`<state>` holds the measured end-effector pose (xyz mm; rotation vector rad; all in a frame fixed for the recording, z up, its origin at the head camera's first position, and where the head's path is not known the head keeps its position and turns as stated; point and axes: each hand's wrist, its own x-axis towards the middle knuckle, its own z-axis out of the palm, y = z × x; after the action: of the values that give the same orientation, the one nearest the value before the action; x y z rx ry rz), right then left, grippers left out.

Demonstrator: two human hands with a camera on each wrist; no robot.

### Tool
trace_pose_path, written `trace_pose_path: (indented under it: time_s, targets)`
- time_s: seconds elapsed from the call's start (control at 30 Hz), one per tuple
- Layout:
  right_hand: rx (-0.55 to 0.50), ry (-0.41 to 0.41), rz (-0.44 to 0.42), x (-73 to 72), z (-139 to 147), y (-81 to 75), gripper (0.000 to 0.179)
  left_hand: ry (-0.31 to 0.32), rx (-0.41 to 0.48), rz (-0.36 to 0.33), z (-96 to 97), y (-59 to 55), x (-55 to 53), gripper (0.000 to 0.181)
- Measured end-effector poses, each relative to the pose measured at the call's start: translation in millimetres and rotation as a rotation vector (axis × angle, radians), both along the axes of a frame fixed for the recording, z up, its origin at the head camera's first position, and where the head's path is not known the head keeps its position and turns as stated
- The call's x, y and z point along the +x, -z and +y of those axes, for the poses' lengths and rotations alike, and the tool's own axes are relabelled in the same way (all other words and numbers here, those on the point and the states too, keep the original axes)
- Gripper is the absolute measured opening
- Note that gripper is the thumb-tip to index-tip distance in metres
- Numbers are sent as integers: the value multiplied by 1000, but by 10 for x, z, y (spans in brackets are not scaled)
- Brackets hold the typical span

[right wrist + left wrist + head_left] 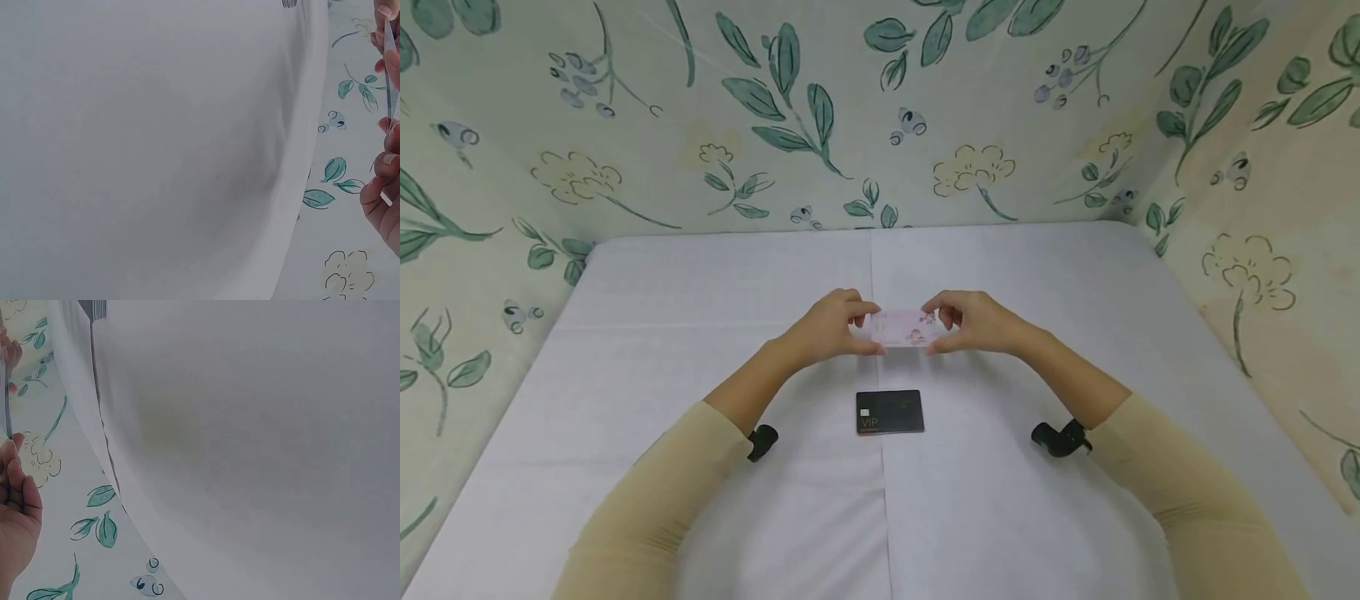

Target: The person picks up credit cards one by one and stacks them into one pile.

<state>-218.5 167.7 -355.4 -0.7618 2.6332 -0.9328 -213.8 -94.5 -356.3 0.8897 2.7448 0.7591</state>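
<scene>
A small pink card with a floral print is held up between both hands in the head view. My left hand pinches its left edge, thumb at the bottom corner and a fingertip at the top. On the opposite edge my right hand grips the card the same way. Seen almost edge-on, the card appears as a thin strip in the right wrist view. The left wrist view catches the left hand at its left border. Below the hands, a black card marked VIP lies flat on the table.
A white cloth with a centre crease covers the table. Behind and beside it hangs a curtain printed with leaves and flowers. Black wrist mounts project from both sleeve ends.
</scene>
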Motion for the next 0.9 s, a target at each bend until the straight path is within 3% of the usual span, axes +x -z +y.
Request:
trace_pose_path:
  time_s: [0.47,0.9]
  targets:
    - [26,-21,45,290,-128,-115,57,-4,47,42,-154,-40,311,62]
    - [17,-32,89,622,-149,-148,57,46,118,195,-219,-4,654,56]
